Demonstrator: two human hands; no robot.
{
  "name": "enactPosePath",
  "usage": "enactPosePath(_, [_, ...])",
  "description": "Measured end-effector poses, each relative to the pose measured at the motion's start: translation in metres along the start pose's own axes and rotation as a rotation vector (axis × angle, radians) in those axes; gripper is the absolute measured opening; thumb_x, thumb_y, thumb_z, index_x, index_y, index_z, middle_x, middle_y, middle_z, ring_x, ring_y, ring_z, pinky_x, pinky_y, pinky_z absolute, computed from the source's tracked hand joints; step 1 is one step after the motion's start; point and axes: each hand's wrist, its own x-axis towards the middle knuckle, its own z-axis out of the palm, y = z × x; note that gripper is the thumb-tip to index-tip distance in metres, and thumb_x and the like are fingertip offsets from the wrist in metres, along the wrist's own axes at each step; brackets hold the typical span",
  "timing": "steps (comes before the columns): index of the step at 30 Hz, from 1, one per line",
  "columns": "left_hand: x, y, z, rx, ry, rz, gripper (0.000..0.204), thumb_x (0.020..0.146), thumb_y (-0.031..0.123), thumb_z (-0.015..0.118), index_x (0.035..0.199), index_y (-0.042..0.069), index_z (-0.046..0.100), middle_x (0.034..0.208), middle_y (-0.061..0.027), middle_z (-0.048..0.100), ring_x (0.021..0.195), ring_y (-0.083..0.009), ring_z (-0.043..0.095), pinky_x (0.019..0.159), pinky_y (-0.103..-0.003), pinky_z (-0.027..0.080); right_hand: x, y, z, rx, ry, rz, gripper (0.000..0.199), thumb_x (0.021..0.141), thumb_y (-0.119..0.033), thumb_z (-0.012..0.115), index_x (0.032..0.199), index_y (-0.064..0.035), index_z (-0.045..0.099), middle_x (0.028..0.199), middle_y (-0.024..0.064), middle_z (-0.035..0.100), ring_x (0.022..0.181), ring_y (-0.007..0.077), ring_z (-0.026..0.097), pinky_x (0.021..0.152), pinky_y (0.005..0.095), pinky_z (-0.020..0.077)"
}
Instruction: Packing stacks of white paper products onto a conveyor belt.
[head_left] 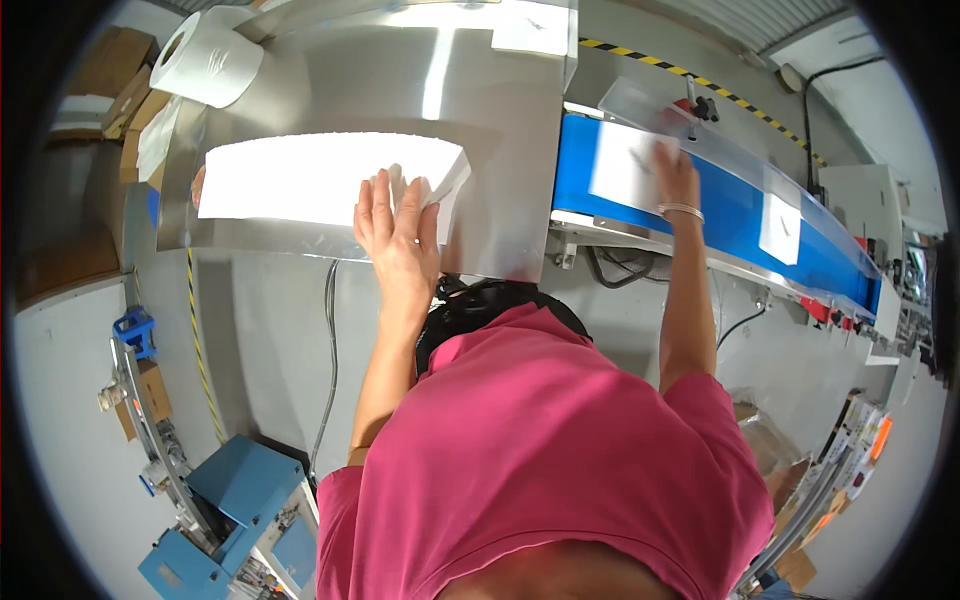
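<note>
A long row of thin white sheets (290, 180), packed closely together, lies on the metal table at the left. My left hand (398, 235) rests against its right end with the fingers stretched out and apart; a sheet edge stands up beside the thumb. Over the blue conveyor belt (735, 220) at the right is my right hand (678, 180), its fingers close together at the right edge of a white sheet (622, 165) with a small dark mark. Blur softens these fingertips. Farther right on the belt lies another white sheet (779, 230).
A white paper roll (207, 58) stands at the table's far left corner, and a white sheet (530, 27) lies at its far right. A clear guard (745, 165) runs along the belt's far side. Blue boxes (245, 480) stand behind me on the left.
</note>
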Motion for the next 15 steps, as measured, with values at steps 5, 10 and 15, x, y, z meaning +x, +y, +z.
enactPosePath(5, [-0.003, -0.005, 0.001, -0.020, 0.014, -0.016, 0.029, 0.080, 0.009, 0.069, 0.108, 0.012, 0.067, 0.139, -0.0158, 0.043, 0.131, -0.0398, 0.033, 0.105, -0.055, 0.026, -0.038, -0.021, -0.018, -0.533, 0.510, -0.462, 0.049, 0.074, -0.028, 0.075, 0.113, -0.0034, 0.058, 0.116, 0.0191, 0.059, 0.103, 0.0340, 0.059, 0.086, 0.0438, 0.0462])
enactPosePath(10, [-0.001, -0.007, -0.001, -0.034, -0.005, 0.031, 0.028, 0.078, 0.007, 0.069, 0.105, 0.015, 0.069, 0.141, -0.0129, 0.042, 0.135, -0.0400, 0.028, 0.106, -0.057, 0.023, -0.095, -0.117, 0.058, 0.130, -0.682, -0.778, 0.053, 0.074, -0.023, 0.076, 0.122, -0.0137, 0.055, 0.129, 0.0086, 0.050, 0.116, 0.0266, 0.051, 0.097, 0.0394, 0.0428])
enactPosePath(15, [0.007, -0.002, -0.008, -0.074, -0.056, 0.041, 0.034, 0.081, 0.018, 0.070, 0.114, 0.013, 0.065, 0.148, -0.0163, 0.029, 0.138, -0.0406, 0.019, 0.107, -0.057, 0.020, -0.093, -0.128, 0.102, 0.266, -0.804, -0.892, 0.051, 0.082, -0.023, 0.071, 0.127, -0.0088, 0.050, 0.126, 0.0098, 0.051, 0.109, 0.0184, 0.052, 0.093, 0.0319, 0.0435])
